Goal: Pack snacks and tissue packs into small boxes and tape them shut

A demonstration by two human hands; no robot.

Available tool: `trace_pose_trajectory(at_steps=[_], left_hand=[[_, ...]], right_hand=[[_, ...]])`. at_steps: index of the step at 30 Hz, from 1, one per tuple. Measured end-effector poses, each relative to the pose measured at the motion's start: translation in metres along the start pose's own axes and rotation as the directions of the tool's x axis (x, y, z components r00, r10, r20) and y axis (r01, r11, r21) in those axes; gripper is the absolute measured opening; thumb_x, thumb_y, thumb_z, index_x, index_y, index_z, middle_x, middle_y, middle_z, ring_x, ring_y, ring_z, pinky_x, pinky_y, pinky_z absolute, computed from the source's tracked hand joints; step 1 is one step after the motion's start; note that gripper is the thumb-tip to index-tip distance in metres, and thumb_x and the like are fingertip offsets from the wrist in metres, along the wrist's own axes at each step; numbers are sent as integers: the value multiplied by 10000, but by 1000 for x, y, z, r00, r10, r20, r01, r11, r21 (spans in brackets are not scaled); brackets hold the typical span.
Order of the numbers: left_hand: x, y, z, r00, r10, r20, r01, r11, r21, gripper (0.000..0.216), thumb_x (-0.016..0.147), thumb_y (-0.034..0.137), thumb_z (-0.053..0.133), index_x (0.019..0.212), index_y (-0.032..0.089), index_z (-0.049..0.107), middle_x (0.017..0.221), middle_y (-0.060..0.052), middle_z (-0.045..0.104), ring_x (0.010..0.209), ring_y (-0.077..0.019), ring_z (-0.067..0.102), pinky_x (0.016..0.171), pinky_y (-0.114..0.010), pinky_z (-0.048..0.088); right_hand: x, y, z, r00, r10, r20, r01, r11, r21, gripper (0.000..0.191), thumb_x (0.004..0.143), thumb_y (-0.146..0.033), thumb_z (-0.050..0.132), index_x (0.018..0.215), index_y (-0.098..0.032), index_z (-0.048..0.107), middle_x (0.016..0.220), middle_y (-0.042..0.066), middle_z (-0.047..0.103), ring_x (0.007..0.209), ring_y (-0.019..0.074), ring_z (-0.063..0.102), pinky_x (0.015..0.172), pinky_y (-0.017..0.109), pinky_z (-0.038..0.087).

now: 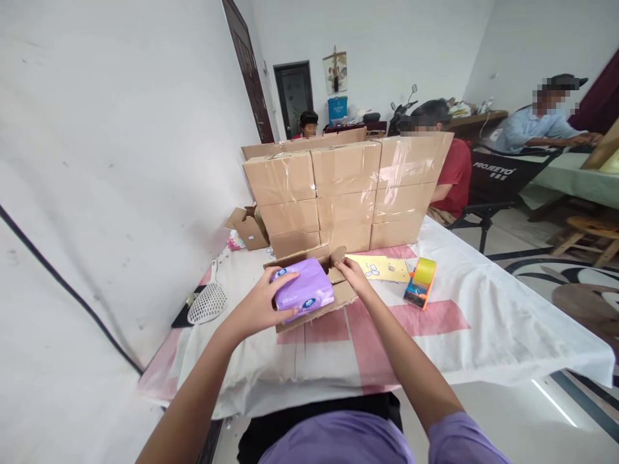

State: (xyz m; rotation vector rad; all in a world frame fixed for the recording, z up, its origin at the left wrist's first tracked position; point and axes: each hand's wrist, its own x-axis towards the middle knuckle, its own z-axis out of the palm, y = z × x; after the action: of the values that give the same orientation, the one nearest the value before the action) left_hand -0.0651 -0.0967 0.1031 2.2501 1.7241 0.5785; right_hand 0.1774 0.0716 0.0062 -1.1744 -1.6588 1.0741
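My left hand (256,299) grips a purple soft pack of tissues (305,283) from its left side, thumb and fingers spread around it. The pack sits over the left part of an open cardboard box (344,296), partly covering the opening; how deep it reaches cannot be seen. On the box's right side, my right hand (354,274) pinches a raised cardboard flap (338,254). Its fingertips are partly hidden. Just right of this hand lies a yellow sheet with printed shapes (384,269).
An orange tape dispenser (420,283) stands on the right. At left are a white perforated strainer (207,303) and a small open carton (251,231). A taped cardboard wall (345,187) rises behind the box. Other people sit beyond, one in a red shirt (457,174).
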Motion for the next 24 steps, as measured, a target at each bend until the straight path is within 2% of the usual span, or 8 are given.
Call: trace_pose_trajectory(at_steps=[5,10,12,14,18,21,24], left_hand=[[28,-10,-9,996,-84,-39,89,985,151,767,816,565,702,1493,271,495,1475,-163,394,1282,-377,521,1050,-525,490],[29,-4,-1,997,-54,-57,69,949,308,660,857,503,660,1470,307,515,1495,-166,393,1305,-435,464,927,-548,542],[29,-3,4,998,-40,-56,56,946,321,642,864,458,655,1472,308,512,1516,-163,371,1345,-440,429,949,-552,533],[34,-7,10,999,-39,1,37,959,282,693,842,436,676,1496,296,493,1532,-154,355,1378,-421,416,1038,-544,490],[49,-30,18,977,-58,205,25,987,158,833,844,503,653,1590,271,361,1607,-138,288,1455,-368,380,1164,-474,392],[53,-48,24,972,-70,225,32,985,168,851,897,617,550,1622,259,283,1684,-134,188,1522,-394,265,1194,-511,332],[49,-54,30,974,-59,219,15,980,197,835,933,685,442,1633,275,243,1709,-113,174,1540,-405,223,1185,-543,324]], right_hand=[[-1,16,7,1000,-4,-26,8,983,185,318,822,-533,546,850,-217,566,779,11,629,768,202,571,701,306,432],[-1,25,10,1000,-17,-14,21,949,314,329,807,-556,611,835,-233,553,757,-12,582,732,186,536,683,300,408],[-1,28,11,999,-39,-11,40,930,365,327,806,-550,632,844,-234,558,765,-15,573,739,185,528,690,300,403],[-1,30,12,998,-58,-18,61,920,387,319,807,-542,638,851,-237,555,781,-13,571,757,189,523,702,303,402],[-2,34,14,997,-74,-23,77,914,398,306,823,-528,636,819,-243,523,780,-15,542,755,183,501,704,302,394],[-2,35,15,997,-72,-30,77,913,400,334,833,-533,639,775,-246,478,721,-31,471,703,165,457,658,289,371],[-2,35,14,996,-81,-36,89,908,410,348,835,-532,642,761,-247,456,700,-38,436,680,156,424,623,278,352]])
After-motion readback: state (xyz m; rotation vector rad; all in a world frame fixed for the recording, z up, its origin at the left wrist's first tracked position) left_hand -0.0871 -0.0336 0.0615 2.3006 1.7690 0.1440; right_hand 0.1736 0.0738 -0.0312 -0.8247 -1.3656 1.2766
